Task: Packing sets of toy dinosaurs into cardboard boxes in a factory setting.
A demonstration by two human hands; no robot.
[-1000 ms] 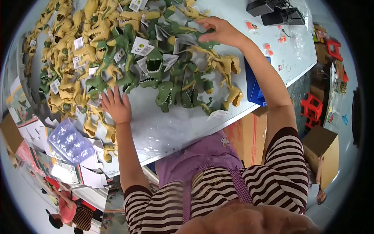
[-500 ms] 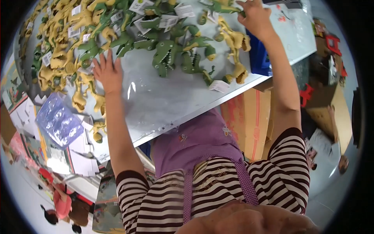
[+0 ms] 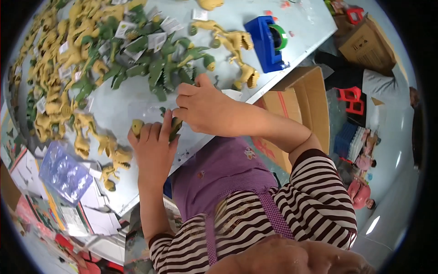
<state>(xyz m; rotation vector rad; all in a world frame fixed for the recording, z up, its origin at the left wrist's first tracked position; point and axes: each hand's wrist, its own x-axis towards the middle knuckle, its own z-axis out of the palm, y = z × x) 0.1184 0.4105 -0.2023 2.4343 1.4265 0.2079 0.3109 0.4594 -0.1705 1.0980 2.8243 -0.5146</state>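
Close to the table's near edge, both my hands are on one green and yellow toy dinosaur (image 3: 136, 127). My left hand (image 3: 156, 142) has its fingers closed over the toy's body, with a rounded yellow-green end sticking out on the left. My right hand (image 3: 200, 108) is curled in a pinch just above and beside the left fingers, at the toy's other end; what lies between its fingertips is hidden. Beyond my right hand lies a cluster of green toy dinosaurs (image 3: 158, 73) with white tags. Yellow toy dinosaurs (image 3: 236, 43) lie to the right of them.
A large heap of yellow dinosaurs (image 3: 68, 55) covers the table's left side. A blue tape dispenser (image 3: 261, 43) with green tape stands near the right edge. Clear blister trays (image 3: 66, 173) lie on printed cards at left. An open cardboard box (image 3: 308, 98) stands beside the table.
My right hand has come back from the table's far right to the middle. My left hand has moved right and nearer, and now grips a dinosaur. The view has shifted, showing the tape dispenser fully.
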